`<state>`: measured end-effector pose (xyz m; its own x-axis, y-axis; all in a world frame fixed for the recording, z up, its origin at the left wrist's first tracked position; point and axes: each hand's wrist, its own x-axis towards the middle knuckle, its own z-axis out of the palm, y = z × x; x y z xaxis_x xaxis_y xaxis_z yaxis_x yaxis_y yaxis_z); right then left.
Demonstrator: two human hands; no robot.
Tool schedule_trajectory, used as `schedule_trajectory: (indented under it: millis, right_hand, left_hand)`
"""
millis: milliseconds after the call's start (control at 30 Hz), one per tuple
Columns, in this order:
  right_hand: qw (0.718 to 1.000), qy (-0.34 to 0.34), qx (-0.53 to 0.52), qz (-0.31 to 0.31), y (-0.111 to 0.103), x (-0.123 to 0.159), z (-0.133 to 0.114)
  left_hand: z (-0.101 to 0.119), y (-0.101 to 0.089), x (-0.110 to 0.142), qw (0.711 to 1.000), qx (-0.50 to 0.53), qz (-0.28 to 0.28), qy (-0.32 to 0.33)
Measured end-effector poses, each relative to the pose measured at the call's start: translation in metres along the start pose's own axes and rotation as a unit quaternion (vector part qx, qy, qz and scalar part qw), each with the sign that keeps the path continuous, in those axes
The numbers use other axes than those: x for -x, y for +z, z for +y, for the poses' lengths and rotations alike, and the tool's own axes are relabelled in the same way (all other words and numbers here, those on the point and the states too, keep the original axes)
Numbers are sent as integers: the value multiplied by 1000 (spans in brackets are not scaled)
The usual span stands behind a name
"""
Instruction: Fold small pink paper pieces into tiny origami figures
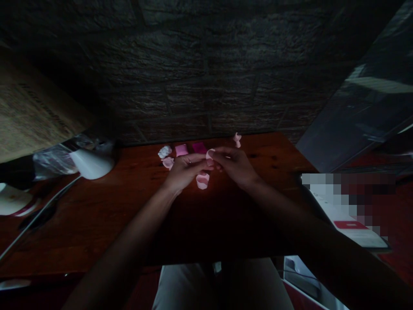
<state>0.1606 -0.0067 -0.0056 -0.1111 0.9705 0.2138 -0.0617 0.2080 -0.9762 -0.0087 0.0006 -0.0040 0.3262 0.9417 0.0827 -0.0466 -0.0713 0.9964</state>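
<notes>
A small pale pink piece (209, 153), soft-looking and rounded, is pinched between my two hands above the wooden table. My right hand (238, 168) grips it with thumb and fingers from the right. The fingers of my left hand (186, 171) close on it from the left. Just below my hands lies a pale pink cup-like piece (202, 181). Behind my left hand are a light pink square (181, 150), a magenta square (199, 147), a whitish lumpy piece (164, 151) and a crumpled pale pink piece (167, 162). The material of these pieces is unclear in the dim light.
Near the wall, a small pale pink shape (237, 139) stands on the wooden table (129, 219). A white lamp-like cone (92, 163) with a cable, clear plastic wrapping (53, 162) and a beige shade (35, 103) are at left. A dark brick wall (200, 77) rises behind.
</notes>
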Motion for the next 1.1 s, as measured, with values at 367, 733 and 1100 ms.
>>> schedule_trajectory:
  millis: [367, 733, 1100]
  right_hand:
    - [999, -12, -9, 35, 0, -2, 4]
    - [1000, -7, 5, 27, -1, -2, 3]
    - [1000, -1, -1, 28, -1, -1, 4]
  left_hand:
    - [-4, -2, -1, 999, -32, 11, -16]
    - [3, 1, 1, 997, -52, 24, 48]
    - [1, -2, 0, 997, -51, 26, 54]
